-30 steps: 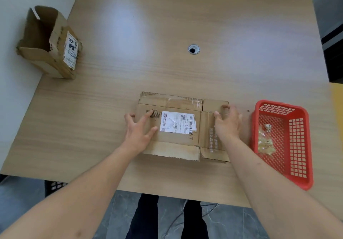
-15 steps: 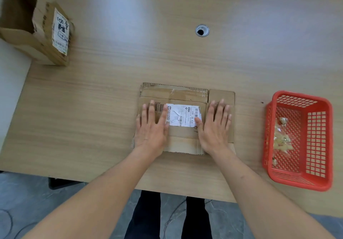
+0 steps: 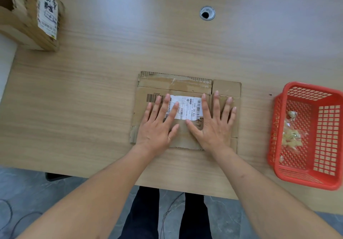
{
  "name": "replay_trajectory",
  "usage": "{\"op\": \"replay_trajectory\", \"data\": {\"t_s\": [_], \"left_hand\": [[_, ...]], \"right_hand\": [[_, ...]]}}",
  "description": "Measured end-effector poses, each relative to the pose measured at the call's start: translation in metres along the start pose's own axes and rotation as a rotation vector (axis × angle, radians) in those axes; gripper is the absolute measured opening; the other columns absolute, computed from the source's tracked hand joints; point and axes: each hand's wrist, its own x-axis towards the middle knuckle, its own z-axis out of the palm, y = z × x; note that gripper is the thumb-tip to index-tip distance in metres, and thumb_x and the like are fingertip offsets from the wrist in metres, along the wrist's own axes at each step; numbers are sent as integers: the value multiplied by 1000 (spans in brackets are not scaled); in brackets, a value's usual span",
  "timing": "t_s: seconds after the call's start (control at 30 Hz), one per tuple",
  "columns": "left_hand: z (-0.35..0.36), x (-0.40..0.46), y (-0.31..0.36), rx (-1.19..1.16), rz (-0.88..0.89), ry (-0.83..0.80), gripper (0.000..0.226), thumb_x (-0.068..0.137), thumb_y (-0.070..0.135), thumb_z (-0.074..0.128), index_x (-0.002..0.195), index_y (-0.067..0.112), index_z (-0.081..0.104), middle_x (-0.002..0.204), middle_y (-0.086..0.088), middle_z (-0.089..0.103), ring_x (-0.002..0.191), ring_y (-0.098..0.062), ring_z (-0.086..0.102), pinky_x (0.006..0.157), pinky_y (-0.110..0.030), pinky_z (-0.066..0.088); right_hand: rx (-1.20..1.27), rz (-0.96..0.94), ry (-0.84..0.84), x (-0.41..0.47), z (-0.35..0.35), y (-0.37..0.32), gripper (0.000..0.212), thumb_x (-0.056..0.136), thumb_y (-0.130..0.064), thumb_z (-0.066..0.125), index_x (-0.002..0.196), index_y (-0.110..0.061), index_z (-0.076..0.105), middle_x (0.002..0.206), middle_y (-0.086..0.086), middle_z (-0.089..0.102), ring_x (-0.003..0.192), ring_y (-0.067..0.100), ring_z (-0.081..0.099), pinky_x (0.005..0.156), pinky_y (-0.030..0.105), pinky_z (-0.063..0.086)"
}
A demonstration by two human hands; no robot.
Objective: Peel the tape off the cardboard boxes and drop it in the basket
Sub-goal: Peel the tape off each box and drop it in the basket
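both hands, left hand (image 3: 157, 127) and right hand (image 3: 213, 127), stayed flat with fingers spread on the flattened brown cardboard box (image 3: 148, 90), holding nothing; they had drawn slightly closer together.

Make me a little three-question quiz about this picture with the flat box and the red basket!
1. True or false: both hands lie flat, fingers straight, on the flattened cardboard box.
2. Where is the red basket? A) on the person's right side of the table B) at the far left corner C) under the table
3. Fill in: the left hand partly covers the white shipping ____.

Key:
1. True. The left hand and the right hand both press on it with straight fingers.
2. A. It holds crumpled tape pieces; the far left corner holds the upright cardboard box.
3. label.
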Motion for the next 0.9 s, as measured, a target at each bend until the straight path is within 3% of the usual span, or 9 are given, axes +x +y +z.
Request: {"op": "replay_trajectory", "data": {"t_s": [0.13, 0.27, 0.37, 0.5, 0.67, 0.8, 0.9], "left_hand": [[-9, -7, -18, -30, -45, -47, 71, 105, 58, 15, 164, 21, 1, 170, -4, -12, 157, -22, -13, 127, -46, 0], [-15, -31, -48, -68, -223, -104, 75, 102, 66, 10, 162, 26, -12, 167, -1, -26, 155, -19, -21, 126, -41, -7], [-20, -44, -55, -88, -288, -141, 75, 102, 68, 12, 162, 29, -13, 167, -9, -23, 155, -25, -20, 127, -43, -5], [-27, -46, -39, -136, -384, -130, 73, 104, 60, 24, 164, 25, 2, 169, -19, -7, 156, -34, -7, 126, -45, 0], [-37, -40, -17, -298, -494, -65, 70, 101, 43, 53, 161, 18, 27, 166, -21, 13, 153, -38, 12, 124, -47, 17], [-44, -37, -10, -481, -607, -9, 79, 86, 47, 76, 155, 32, 39, 151, -12, 27, 140, -29, 27, 119, -39, 27], [-44, -43, -11, -577, -669, -1, 88, 74, 53, 85, 149, 51, 39, 127, -3, 28, 121, -23, 30, 110, -31, 28]], "right_hand": [[252, -10, -64, -2, -14, 17, 87, 93, -68, 33, 165, -25, 7, 172, -1, -11, 156, 29, -19, 126, 54, -7], [365, -34, -153, -3, -28, 39, 85, 101, -47, 52, 164, -15, 5, 170, 6, -19, 157, 23, -18, 127, 47, -3], [335, 18, -141, -14, -33, 48, 84, 96, -59, 53, 164, -26, 15, 171, 6, -14, 158, 24, -13, 128, 43, -1], [385, 305, -106, -38, -37, 48, 83, 88, -73, 55, 159, -46, 23, 172, 9, -3, 158, 27, -5, 126, 51, 7], [419, 294, -138, -59, -37, 46, 92, 82, -71, 65, 159, -46, 21, 172, 5, 3, 158, 24, -2, 123, 52, 10], [498, 367, -42, -61, -38, 41, 84, 74, -50, 86, 147, -41, 46, 165, 7, 25, 151, 31, 23, 122, 52, 23], [572, 442, -13, -55, -42, 39, 83, 64, -40, 95, 136, -46, 56, 142, 2, 37, 134, 26, 36, 117, 46, 34]]}}
